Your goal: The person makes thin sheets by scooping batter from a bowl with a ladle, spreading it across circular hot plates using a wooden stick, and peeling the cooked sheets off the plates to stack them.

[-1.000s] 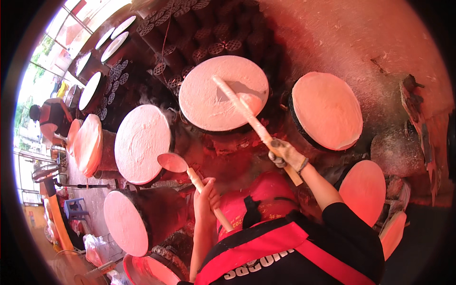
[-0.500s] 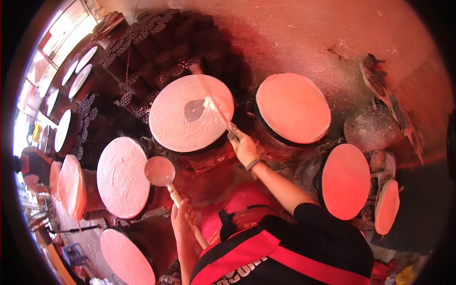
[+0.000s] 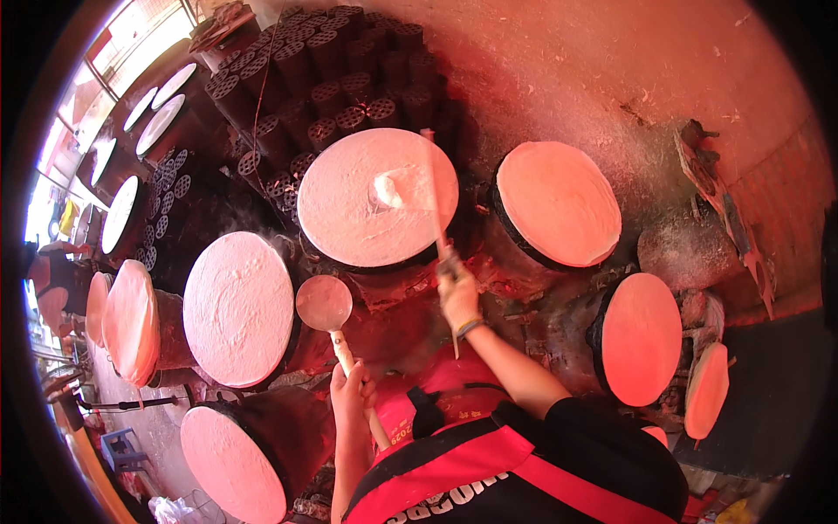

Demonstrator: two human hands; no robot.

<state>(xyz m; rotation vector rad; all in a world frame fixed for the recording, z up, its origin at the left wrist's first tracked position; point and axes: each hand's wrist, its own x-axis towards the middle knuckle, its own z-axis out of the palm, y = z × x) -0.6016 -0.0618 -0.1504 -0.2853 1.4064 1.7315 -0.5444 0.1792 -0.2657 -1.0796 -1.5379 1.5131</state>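
Observation:
My gloved right hand grips a long wooden stick that lies across the right part of the centre round griddle. Pale batter coats that griddle, with a small lump of white batter near its middle. Lower down, my left hand is closed around the wooden handle of a ladle, whose round bowl is beside the left griddle. That griddle carries a white, textured layer. To the right of the centre one, another griddle holds a smooth round sheet.
More coated griddles stand at the lower left, right and upper left. Stacks of black perforated cylinders rise behind. A co-worker is at the far left, near a blue stool. A rough wall bounds the back right.
My right hand and the stick have shifted across the centre griddle, the stick swinging more upright toward its right side. The batter patch near the middle has changed shape. My left hand still holds the ladle.

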